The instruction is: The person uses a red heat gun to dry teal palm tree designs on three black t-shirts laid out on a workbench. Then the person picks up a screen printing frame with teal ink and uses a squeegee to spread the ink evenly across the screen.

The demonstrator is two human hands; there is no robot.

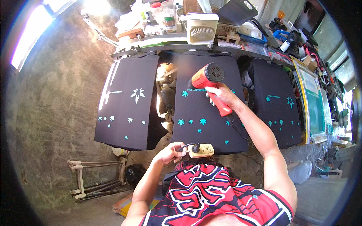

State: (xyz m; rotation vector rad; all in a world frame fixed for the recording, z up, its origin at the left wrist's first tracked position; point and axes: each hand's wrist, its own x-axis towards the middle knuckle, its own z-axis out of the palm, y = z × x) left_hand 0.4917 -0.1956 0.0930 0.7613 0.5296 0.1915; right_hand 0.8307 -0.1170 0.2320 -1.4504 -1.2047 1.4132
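My right hand is closed round the handle of a red heat gun with a black vented back. It hangs over the middle black cloth panel, its dark nozzle toward the left. A black cord trails down from the handle. Lower and to the left, my left hand grips the end of a cream power strip, where a black plug sits in a socket. Teal leaf prints dot the middle panel. Similar prints mark the left black panel and the right black panel.
Behind the panels runs a crowded shelf with jars and a white container. Framed screens lean at the right. A wooden rack and a black bag stand at lower left. A rough wall rises on the left.
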